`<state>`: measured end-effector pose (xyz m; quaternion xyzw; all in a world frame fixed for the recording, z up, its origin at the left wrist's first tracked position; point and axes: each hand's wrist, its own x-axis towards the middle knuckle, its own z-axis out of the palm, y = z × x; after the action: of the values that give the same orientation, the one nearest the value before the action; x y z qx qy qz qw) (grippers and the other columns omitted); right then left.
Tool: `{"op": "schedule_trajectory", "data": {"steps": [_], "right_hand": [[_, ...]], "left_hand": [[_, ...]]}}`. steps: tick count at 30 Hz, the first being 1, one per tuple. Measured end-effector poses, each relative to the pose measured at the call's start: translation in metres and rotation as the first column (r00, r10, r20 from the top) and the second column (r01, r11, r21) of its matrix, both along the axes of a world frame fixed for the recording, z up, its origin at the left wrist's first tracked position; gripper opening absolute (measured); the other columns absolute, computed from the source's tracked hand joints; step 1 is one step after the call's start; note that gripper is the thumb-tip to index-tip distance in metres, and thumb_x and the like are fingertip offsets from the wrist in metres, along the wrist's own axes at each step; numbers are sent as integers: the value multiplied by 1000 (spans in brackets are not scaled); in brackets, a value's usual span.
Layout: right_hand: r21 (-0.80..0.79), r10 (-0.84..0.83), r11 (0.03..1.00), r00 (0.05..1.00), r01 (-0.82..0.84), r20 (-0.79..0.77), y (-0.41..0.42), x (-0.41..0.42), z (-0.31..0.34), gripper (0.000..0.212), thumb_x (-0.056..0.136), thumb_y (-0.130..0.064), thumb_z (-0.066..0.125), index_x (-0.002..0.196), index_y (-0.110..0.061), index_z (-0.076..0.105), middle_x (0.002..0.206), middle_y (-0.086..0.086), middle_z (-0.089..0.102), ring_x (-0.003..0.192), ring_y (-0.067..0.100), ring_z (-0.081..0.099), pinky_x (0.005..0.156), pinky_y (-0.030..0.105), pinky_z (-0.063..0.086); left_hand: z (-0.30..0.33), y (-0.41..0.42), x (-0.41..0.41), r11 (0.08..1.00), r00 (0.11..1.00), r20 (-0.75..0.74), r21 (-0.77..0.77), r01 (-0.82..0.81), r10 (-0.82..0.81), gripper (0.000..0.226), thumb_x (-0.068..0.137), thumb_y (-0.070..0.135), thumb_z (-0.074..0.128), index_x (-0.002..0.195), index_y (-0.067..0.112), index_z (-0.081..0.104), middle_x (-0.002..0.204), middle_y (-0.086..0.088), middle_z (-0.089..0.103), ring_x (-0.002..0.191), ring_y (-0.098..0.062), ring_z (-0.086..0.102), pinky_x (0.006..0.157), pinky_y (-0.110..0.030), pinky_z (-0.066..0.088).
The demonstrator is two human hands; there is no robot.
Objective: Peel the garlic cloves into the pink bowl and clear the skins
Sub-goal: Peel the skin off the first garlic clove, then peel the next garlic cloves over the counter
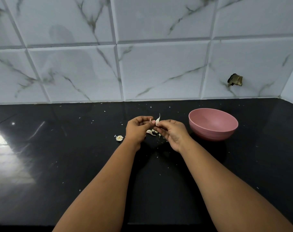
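Both hands meet above the black counter (58, 164), left of the pink bowl (212, 123). My left hand (137, 128) curls its fingers round a small garlic clove (150, 119), of which only a pale tip shows. My right hand (171, 132) pinches a white strip of garlic skin (157, 120) that sticks up between the two hands. Loose peeled skins (150, 132) lie on the counter just below the hands. The bowl stands upright and what I see of its inside looks empty.
A garlic root stub (119, 138) lies on the counter left of my left wrist. Tiny skin flakes are scattered over the counter. A marble-tiled wall (142, 56) rises behind, with a broken hole (235, 79) at the right. Glare covers the counter's left.
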<state>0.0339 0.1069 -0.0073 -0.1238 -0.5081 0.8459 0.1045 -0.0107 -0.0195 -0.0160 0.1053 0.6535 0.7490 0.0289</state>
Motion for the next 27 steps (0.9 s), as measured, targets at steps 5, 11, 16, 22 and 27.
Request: {"op": "schedule_trajectory", "data": {"steps": [5,11,16,22,27], "right_hand": [[10,-28,1000,998,28,-50,2,0,-3,22,84,2,70,102,-7,63,85,9,72,67,13,71,60,18,55],[533,-155,822,980,199,-127,12,-9,-7,13,93,-9,62,102,-11,71,87,5,70,70,12,68,69,22,57],[847,-104,327,907,418,-408,20,-6,-2,17,92,-8,61,103,-8,74,95,7,69,83,17,67,80,22,49],[899,-140,178,914,400,-380,29,-4,-3,10,86,-6,68,92,-6,76,83,8,74,76,22,69,74,32,55],[992,-192,91,979,87,-68,26,-11,-4,41,79,7,54,112,-9,71,106,13,70,100,30,65,87,37,53]], "left_hand": [[1,1,-1,996,998,-66,-86,14,-20,13,83,5,76,93,12,73,87,-11,72,84,-18,69,82,-29,55],[1,5,-4,888,961,-267,-421,-186,75,13,96,24,60,92,19,72,79,-2,69,66,-13,58,66,-32,49],[1,-1,-6,685,901,-434,-653,-322,10,31,97,40,57,86,15,71,72,0,60,79,-20,59,71,-29,41],[-6,-6,-8,611,879,-474,-710,-350,-47,34,90,19,65,122,30,64,107,8,62,112,-16,46,87,-22,36],[1,-5,-7,625,886,-463,-687,-372,19,19,93,26,62,111,28,70,94,12,70,106,-14,53,87,-28,44]]}}
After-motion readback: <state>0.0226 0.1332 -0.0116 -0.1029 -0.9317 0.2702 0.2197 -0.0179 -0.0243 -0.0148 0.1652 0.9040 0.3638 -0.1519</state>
